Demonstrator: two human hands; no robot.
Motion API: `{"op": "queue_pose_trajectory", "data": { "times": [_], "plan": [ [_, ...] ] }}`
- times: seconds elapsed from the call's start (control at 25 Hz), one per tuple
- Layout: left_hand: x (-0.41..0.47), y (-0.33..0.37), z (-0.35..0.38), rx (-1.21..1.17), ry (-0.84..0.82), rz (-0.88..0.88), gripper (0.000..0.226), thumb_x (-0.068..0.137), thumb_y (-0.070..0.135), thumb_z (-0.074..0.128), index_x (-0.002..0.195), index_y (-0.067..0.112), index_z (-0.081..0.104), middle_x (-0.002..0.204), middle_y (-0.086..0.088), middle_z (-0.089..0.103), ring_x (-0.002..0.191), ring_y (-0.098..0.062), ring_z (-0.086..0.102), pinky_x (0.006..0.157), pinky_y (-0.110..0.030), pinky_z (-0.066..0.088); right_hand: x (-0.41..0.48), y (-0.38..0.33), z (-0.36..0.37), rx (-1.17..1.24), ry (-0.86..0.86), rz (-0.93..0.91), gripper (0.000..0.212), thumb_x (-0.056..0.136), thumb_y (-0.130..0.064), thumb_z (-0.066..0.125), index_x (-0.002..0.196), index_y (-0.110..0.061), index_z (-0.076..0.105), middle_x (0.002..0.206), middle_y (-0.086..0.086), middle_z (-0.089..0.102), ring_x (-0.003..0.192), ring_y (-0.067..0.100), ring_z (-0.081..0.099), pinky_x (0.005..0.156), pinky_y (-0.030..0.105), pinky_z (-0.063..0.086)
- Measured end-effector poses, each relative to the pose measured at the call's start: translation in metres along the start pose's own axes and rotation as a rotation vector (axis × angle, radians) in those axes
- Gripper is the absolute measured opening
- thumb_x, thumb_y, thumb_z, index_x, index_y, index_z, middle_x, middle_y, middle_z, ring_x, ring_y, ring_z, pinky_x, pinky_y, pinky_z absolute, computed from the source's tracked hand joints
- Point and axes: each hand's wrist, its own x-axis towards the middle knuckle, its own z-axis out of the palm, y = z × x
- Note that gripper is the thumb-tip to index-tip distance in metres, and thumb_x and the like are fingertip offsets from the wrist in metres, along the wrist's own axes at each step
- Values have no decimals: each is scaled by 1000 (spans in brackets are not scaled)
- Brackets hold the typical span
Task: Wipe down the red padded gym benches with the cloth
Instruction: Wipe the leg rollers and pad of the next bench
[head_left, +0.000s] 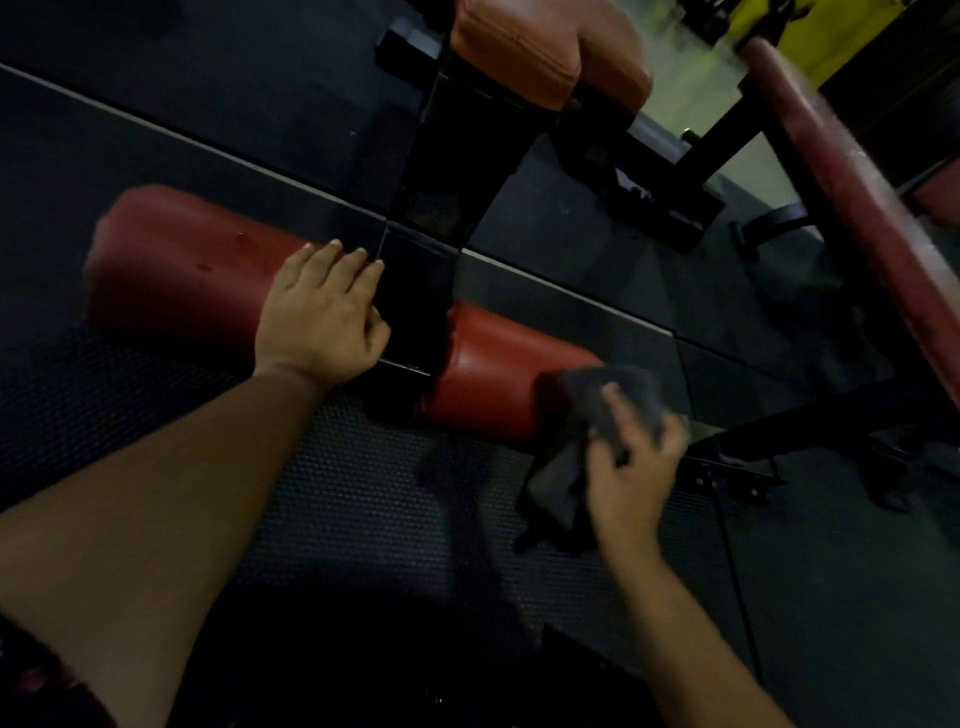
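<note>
A low red padded roller is split by a black frame post into a left pad and a right pad. My left hand rests flat on the left pad beside the post, fingers straight. My right hand grips a dark grey cloth and presses it on the right end of the right pad; the cloth's loose end hangs below the hand. The hand and cloth are blurred.
An orange-red padded seat sits above on the black frame. A long dark-red padded bench runs down the right side on black legs. Black rubber floor mats lie below, and a yellow object shows at top right.
</note>
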Motion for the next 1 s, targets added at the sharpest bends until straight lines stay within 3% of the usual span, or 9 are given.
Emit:
{"op": "queue_pose_trajectory", "data": {
  "times": [0.08, 0.12, 0.2, 0.32, 0.6, 0.72, 0.84, 0.92, 1.0],
  "plan": [
    [-1, 1, 1, -2, 35, 4, 58, 83, 32, 40, 127, 2, 63, 129, -20, 62, 124, -39, 52, 110, -46, 28, 54, 14, -3, 135, 229, 287, 46, 84, -17, 62, 130, -19, 61, 137, 18, 34, 122, 22, 45, 112, 23, 33],
    [-1, 1, 2, -6, 50, 3, 57, 83, 32, 40, 126, 3, 64, 129, -20, 62, 124, -40, 53, 109, -46, 29, 77, 21, -3, 193, 235, 410, 45, 85, -18, 64, 130, -18, 61, 137, 14, 35, 122, 22, 46, 112, 31, 37],
    [0, 1, 2, -23, 70, -4, 56, 83, 31, 41, 126, 3, 64, 129, -20, 62, 124, -40, 53, 109, -48, 31, 106, 44, 4, 265, 27, 602, 41, 86, -18, 65, 127, -19, 63, 128, 8, 49, 115, 23, 56, 100, 36, 49],
    [0, 0, 4, -28, 105, -1, 55, 83, 30, 41, 125, 3, 65, 128, -20, 63, 123, -40, 53, 109, -48, 32, 109, 59, 14, 485, -322, 776, 34, 93, -15, 56, 126, -19, 65, 115, 6, 69, 109, 27, 65, 79, 29, 55],
    [1, 0, 4, -13, 102, -16, 56, 82, 31, 40, 125, 3, 65, 128, -19, 63, 124, -39, 53, 109, -47, 30, 37, 53, 2, 553, -203, 702, 42, 100, -7, 46, 139, -20, 52, 128, 5, 60, 114, 24, 61, 94, 37, 52],
    [0, 2, 2, 9, 35, -31, 59, 82, 33, 36, 126, 4, 64, 130, -18, 62, 126, -38, 52, 112, -46, 26, 17, 60, -1, 394, -250, 717, 43, 100, -7, 47, 140, -20, 50, 131, 8, 55, 114, 28, 59, 92, 39, 51],
    [1, -1, -3, 17, 2, -6, 60, 83, 34, 35, 128, 6, 63, 129, -16, 63, 124, -36, 53, 113, -47, 28, 15, 46, -3, 160, -152, 681, 44, 91, -14, 60, 133, -27, 57, 142, 9, 42, 115, 30, 55, 93, 39, 50],
    [1, -4, -6, -12, 30, 64, 59, 86, 33, 36, 137, 8, 55, 132, -13, 61, 122, -34, 55, 115, -51, 27, 20, 10, 1, -12, -46, 609, 42, 90, -15, 62, 130, -25, 61, 144, 8, 33, 114, 30, 52, 100, 40, 44],
    [-1, -10, -10, -26, 77, 167, 58, 90, 32, 38, 144, 13, 48, 137, -8, 57, 124, -29, 55, 117, -52, 20, 26, -40, 9, -7, -20, 436, 41, 89, -11, 63, 129, -23, 63, 142, 9, 33, 116, 23, 50, 101, 30, 39]
  ]
}}
